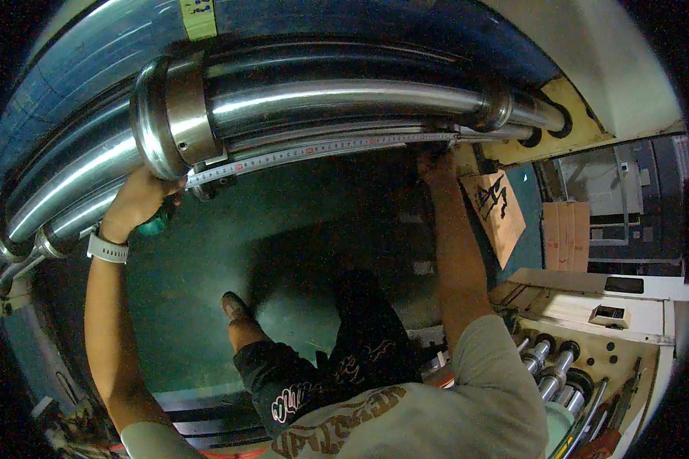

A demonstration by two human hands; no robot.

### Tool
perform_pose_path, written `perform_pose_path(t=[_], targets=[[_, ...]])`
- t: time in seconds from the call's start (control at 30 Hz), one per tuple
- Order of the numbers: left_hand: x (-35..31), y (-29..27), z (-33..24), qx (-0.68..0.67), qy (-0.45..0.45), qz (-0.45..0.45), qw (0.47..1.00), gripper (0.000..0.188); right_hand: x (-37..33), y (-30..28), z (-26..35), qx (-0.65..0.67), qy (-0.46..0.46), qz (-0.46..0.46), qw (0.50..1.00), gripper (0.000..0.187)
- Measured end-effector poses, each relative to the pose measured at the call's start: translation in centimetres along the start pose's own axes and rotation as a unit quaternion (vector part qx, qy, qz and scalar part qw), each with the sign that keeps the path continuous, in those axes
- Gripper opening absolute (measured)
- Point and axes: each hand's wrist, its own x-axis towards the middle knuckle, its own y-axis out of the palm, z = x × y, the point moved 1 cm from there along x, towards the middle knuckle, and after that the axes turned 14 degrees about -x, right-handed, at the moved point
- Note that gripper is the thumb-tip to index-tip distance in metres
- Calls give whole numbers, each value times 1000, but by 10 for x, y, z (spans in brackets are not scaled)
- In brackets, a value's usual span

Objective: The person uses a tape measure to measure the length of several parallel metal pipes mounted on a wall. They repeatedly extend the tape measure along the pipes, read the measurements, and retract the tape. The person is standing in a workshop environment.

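Dim workshop w/ green floor (283,222), cardboard sheets (566,233) by wall.

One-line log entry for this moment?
left hand: holds tape measure case end | right hand: pins far end | tape: stretched along steel roller

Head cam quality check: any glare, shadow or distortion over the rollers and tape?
Head view: strong fisheye bend, so the steel rollers and tape measure curve, and the corners go black. Bright streaks of glare run along the rollers. The green floor below is dim, with deep shadow near the right hand. The left hand is lit and sharp; tape marks too small to read.
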Motion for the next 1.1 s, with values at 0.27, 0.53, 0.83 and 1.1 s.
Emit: perform_pose_path(t=[0.27,0.53,0.83,1.1], targets=[[11,3,9,-28,24,21,999,15,5,-38,22,-15,101,246,964,34],[9,-1,11,-31,5,28,999,14,0,-19,11,-114,-50,65,990,24],[7,3,2,-39,20,18,999,16,-6,-17,17,-162,-79,128,975,35],[7,3,-1,-12,-10,9,1000,15,-1,-21,18,-153,-93,40,983,42]])
